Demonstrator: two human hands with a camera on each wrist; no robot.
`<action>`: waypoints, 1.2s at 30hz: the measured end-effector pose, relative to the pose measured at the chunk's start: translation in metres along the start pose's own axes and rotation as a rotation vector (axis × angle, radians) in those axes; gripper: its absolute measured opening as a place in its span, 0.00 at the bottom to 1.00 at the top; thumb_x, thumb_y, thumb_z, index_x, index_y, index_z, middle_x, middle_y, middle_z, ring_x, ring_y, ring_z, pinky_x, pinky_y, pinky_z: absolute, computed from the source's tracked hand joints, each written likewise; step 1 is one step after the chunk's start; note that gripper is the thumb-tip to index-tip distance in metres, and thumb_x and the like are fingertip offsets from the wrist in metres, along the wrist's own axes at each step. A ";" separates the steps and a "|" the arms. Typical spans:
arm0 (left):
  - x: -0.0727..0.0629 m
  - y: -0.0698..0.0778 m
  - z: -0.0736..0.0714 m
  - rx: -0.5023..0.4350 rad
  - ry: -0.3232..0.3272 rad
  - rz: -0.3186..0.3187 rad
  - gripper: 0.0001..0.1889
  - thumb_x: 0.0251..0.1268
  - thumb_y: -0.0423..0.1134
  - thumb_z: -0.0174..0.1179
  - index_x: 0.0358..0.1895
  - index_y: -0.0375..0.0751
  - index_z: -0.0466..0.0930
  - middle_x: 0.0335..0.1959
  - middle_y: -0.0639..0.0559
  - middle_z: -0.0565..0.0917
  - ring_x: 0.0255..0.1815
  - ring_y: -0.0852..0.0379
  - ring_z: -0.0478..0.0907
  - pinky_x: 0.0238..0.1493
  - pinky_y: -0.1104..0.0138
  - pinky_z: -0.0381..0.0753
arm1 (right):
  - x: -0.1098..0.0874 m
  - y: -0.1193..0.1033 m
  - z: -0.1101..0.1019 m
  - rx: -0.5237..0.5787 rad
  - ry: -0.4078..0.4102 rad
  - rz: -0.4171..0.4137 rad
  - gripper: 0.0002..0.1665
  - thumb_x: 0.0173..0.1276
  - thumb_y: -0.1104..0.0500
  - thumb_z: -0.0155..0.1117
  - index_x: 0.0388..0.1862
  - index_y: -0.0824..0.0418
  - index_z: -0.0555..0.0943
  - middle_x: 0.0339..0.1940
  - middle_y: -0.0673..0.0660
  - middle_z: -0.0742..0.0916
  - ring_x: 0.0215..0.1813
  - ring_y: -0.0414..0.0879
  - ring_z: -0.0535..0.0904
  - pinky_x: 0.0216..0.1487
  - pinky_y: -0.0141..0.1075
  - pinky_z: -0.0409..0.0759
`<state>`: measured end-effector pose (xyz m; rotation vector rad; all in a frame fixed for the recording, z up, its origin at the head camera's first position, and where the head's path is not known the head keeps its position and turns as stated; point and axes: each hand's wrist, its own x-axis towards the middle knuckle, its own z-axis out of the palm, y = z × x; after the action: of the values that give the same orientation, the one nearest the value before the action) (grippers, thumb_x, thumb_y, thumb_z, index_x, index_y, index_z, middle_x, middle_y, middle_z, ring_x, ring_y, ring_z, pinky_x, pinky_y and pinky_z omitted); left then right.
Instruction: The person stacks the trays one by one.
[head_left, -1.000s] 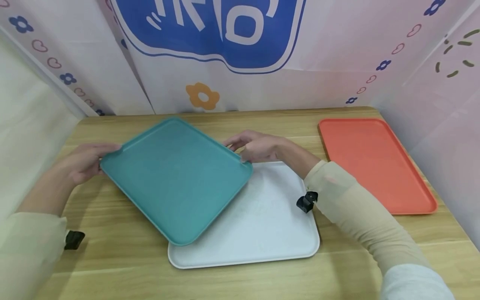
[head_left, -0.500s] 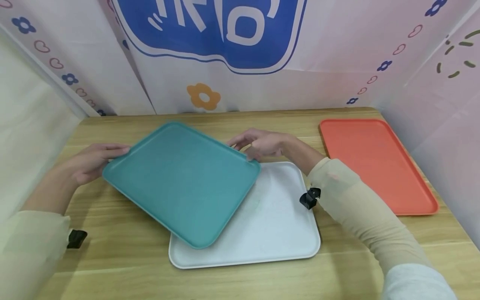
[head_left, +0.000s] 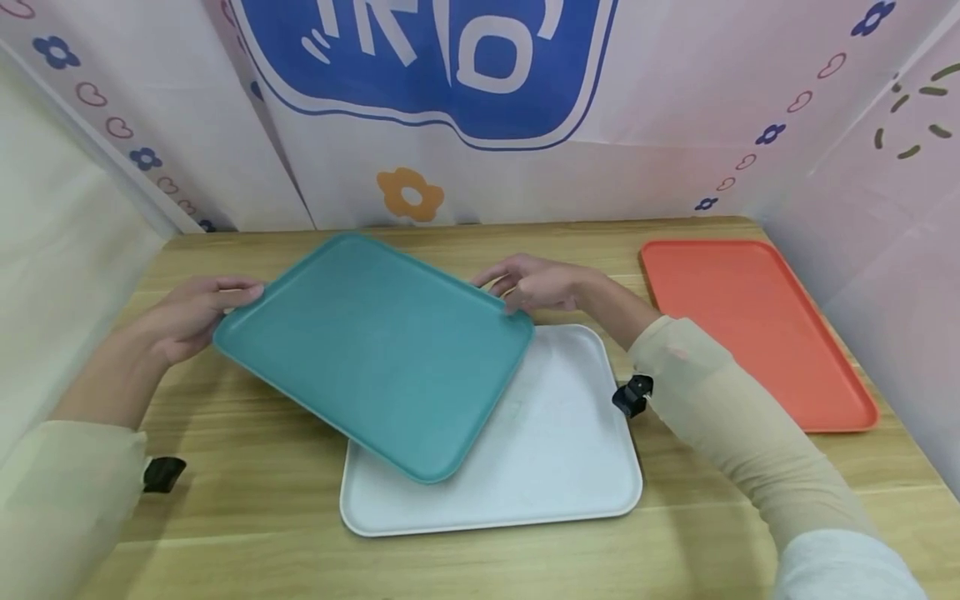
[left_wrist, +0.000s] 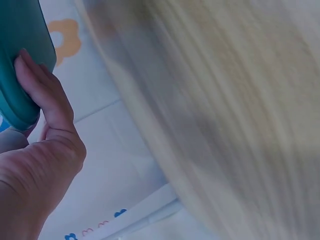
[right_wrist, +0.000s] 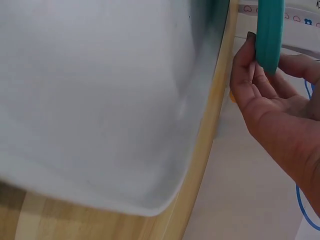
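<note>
A teal tray [head_left: 382, 350] is held at an angle above a white tray [head_left: 555, 442], covering its left and upper part. My left hand [head_left: 198, 317] pinches the teal tray's left corner, thumb on top and the other fingers mostly hidden beneath. At the far right corner my right hand [head_left: 536, 285] pinches the rim. In the left wrist view the left hand [left_wrist: 47, 130] grips the teal edge [left_wrist: 20, 95]. The right wrist view has the right hand [right_wrist: 280, 100] with thumb and fingers on either side of the teal rim [right_wrist: 270, 40], the white tray lying below.
An orange-red tray [head_left: 757, 333] lies on the wooden table [head_left: 247, 500] at the right, beyond the right forearm. A printed white backdrop [head_left: 637, 167] rises behind the table's far edge, with side walls left and right.
Both hands have shifted to the right with the teal tray, which has turned slightly. Its near corner has slid right over the white tray. The white and orange-red trays stay put.
</note>
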<state>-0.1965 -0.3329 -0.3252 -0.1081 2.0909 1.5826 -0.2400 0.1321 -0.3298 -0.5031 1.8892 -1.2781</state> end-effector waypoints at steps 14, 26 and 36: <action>-0.006 0.014 0.013 -0.231 0.073 0.023 0.12 0.81 0.41 0.56 0.38 0.59 0.88 0.37 0.60 0.86 0.34 0.62 0.86 0.35 0.71 0.88 | -0.015 0.012 -0.014 0.047 0.101 0.037 0.35 0.66 0.77 0.49 0.73 0.67 0.70 0.60 0.66 0.81 0.52 0.55 0.83 0.56 0.48 0.87; -0.002 0.017 0.021 -0.206 0.095 0.022 0.08 0.80 0.43 0.57 0.53 0.47 0.74 0.38 0.60 0.85 0.35 0.63 0.86 0.37 0.71 0.88 | -0.024 0.022 -0.019 0.157 0.216 -0.023 0.34 0.65 0.78 0.50 0.72 0.69 0.69 0.57 0.65 0.81 0.50 0.54 0.82 0.54 0.45 0.87; -0.002 0.017 0.026 -0.150 0.079 0.007 0.14 0.82 0.45 0.54 0.60 0.44 0.68 0.40 0.62 0.84 0.38 0.64 0.85 0.40 0.71 0.87 | -0.028 0.024 -0.018 0.239 0.314 -0.011 0.29 0.72 0.77 0.49 0.71 0.67 0.69 0.53 0.63 0.82 0.46 0.52 0.83 0.52 0.44 0.88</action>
<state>-0.1923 -0.3039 -0.3142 -0.2188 2.0302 1.7652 -0.2343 0.1719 -0.3378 -0.1953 1.9476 -1.6416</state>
